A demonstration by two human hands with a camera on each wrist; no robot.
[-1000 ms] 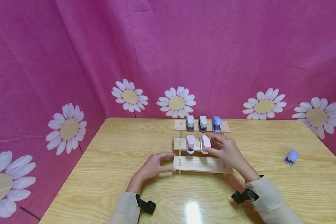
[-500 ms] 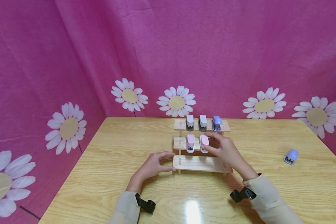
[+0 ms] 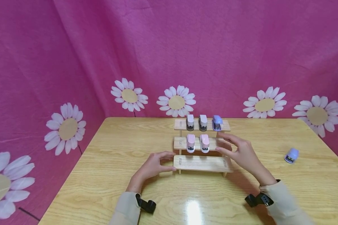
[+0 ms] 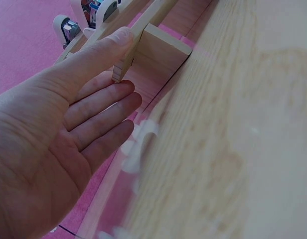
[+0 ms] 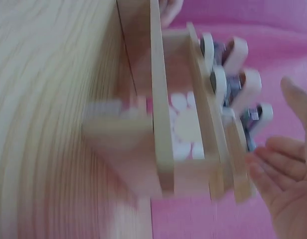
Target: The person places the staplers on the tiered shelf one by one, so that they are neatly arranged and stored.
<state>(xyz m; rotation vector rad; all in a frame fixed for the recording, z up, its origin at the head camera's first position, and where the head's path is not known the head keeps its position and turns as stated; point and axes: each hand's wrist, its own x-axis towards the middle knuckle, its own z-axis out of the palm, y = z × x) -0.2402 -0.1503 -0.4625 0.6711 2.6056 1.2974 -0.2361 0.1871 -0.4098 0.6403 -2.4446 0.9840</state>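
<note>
A three-tier wooden stand [image 3: 202, 164] stands on the table. My left hand [image 3: 154, 165] holds the left end of its lowest tier, thumb [image 4: 106, 47] at the front edge and fingers at the end. On the middle tier sit two small pink staplers, the left stapler [image 3: 190, 143] and the right stapler [image 3: 204, 143], side by side. To their right, my right hand [image 3: 242, 152] is at the tier's right end with fingers spread apart, holding nothing. In the right wrist view its palm [image 5: 288, 191] shows beside the tiers.
The top tier carries two white-topped staplers [image 3: 190, 122] [image 3: 202, 122] and a blue-purple stapler [image 3: 217, 122]. Another blue-purple stapler [image 3: 291, 155] stands on the table [image 3: 107, 162] far to the right. A pink flowered cloth [image 3: 219, 56] hangs behind and at the left.
My right hand has let go of the right pink stapler, which now stands straight on the middle tier, and has moved off to the right. The left hand has stayed in place.
</note>
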